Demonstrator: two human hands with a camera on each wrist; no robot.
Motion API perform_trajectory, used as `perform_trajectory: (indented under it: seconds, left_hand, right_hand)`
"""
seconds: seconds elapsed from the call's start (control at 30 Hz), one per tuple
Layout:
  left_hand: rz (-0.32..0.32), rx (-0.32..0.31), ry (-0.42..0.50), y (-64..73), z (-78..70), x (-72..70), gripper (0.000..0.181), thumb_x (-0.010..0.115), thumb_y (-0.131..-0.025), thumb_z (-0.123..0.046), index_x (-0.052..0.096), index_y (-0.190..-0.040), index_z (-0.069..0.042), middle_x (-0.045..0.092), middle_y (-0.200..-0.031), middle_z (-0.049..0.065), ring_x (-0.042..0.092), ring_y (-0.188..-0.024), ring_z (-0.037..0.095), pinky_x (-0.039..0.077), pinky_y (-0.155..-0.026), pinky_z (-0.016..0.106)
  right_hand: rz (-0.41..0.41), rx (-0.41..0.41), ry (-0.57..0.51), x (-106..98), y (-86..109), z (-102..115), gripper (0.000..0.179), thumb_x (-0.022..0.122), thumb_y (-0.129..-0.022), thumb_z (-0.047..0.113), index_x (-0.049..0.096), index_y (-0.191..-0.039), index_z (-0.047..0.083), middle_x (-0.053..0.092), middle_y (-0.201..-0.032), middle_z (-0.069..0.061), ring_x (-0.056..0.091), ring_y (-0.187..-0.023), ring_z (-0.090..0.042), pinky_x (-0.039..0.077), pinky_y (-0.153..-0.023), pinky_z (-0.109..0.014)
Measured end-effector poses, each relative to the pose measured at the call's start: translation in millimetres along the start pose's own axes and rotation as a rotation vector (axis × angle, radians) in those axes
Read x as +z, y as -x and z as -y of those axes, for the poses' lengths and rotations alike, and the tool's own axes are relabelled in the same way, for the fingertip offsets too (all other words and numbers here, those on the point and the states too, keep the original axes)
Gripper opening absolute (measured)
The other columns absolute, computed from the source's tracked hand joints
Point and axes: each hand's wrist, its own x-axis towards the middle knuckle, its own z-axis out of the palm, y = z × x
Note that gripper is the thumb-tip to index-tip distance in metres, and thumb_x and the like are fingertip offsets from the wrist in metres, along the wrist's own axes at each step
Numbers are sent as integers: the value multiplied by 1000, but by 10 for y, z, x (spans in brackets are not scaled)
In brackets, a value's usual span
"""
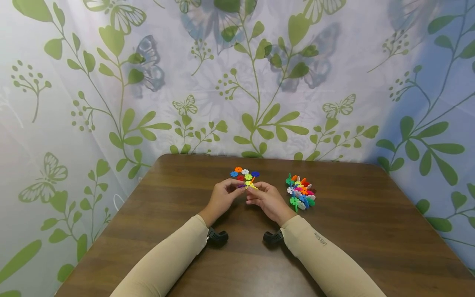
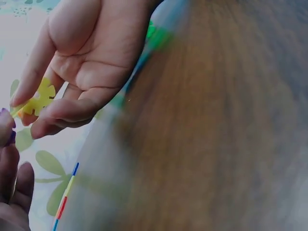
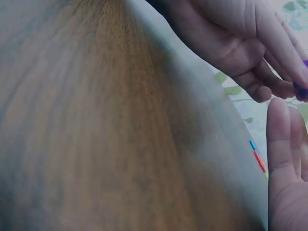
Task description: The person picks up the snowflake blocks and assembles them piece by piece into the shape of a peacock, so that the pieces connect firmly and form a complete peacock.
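Over the middle of the table, my left hand [image 1: 224, 197] and my right hand [image 1: 269, 200] meet at the fingertips. The right hand pinches a yellow flower-shaped plastic disc [image 2: 42, 97] with notched edges between thumb and finger. An orange piece [image 1: 253, 179] sticks up beside the yellow one in the head view. Between its thumb and fingers the left hand pinches a purple disc [image 3: 301, 91], mostly hidden by the fingers. The purple and yellow pieces come close together between the hands; whether they are joined I cannot tell.
Just beyond the hands lie flat loose discs, among them an orange one [image 1: 238, 169], a white one [image 1: 245, 171] and a dark blue one [image 1: 255, 174]. To the right sits a multicoloured cluster of interlocked discs [image 1: 301, 192]. A leaf-patterned curtain [image 1: 208, 82] hangs behind the brown table [image 1: 363, 231].
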Motion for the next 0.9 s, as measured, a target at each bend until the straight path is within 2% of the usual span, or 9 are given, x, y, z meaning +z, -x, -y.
perform_trajectory:
  seconds: [0.13,0.23,0.33,0.43,0.53,0.7,0.77,0.9]
  left_hand:
    - [-15,-83,63,1,-13,-29,18,82,-96,-19,81,-110,-9,77,-102,-1,68,-88,21,57,-77,29]
    - [-57,-140,127,-3,-7,-48,21,80,-97,-22,81,-111,-5,76,-103,3,67,-89,23,58,-77,32]
    - [-125,-189,196,-15,6,-70,23,79,-99,-20,79,-111,0,75,-103,6,64,-89,24,58,-81,41]
    - [-190,-210,243,-30,7,-82,23,77,-100,-17,77,-111,2,74,-102,9,63,-88,24,56,-83,52]
    - [-226,-214,249,-36,-4,-72,22,77,-100,-18,77,-111,1,72,-102,10,62,-86,24,55,-84,57]
    - [-220,-225,250,-33,-1,-14,26,77,-100,-22,76,-114,0,71,-105,10,62,-91,30,56,-83,53]
    - [-217,-227,272,-27,4,4,27,74,-102,-20,74,-116,3,69,-107,13,62,-96,39,56,-86,54]
    - [-227,-230,304,-26,13,14,27,68,-105,-12,69,-122,8,66,-112,22,60,-101,51,57,-89,56]
  right_hand:
    - [8,16,5,-4,-8,-13,18,72,-102,10,66,-112,-4,69,-112,-23,69,-89,-28,61,-85,-43]
    - [25,26,41,-8,-11,-25,19,75,-100,8,66,-113,-3,69,-112,-23,68,-94,-33,61,-85,-44]
    - [57,15,135,-2,-14,-29,25,77,-97,3,64,-118,-4,69,-114,-23,68,-100,-40,61,-86,-44]
    - [55,-19,270,4,-30,-22,31,77,-95,0,63,-122,-8,68,-117,-25,69,-103,-41,61,-84,-44]
    - [-11,-58,435,-1,-54,5,29,78,-95,1,67,-121,-8,69,-116,-24,72,-97,-36,62,-82,-41]
    - [-162,-86,659,-61,-134,41,23,80,-95,8,73,-116,0,71,-108,-12,71,-89,-27,61,-83,-37]
    - [-197,-93,709,-92,-189,46,24,80,-95,9,73,-116,0,70,-109,-11,68,-91,-28,60,-84,-39]
    - [-234,-105,784,-148,-326,55,34,78,-96,9,68,-126,-2,67,-120,-16,62,-108,-34,55,-95,-48]
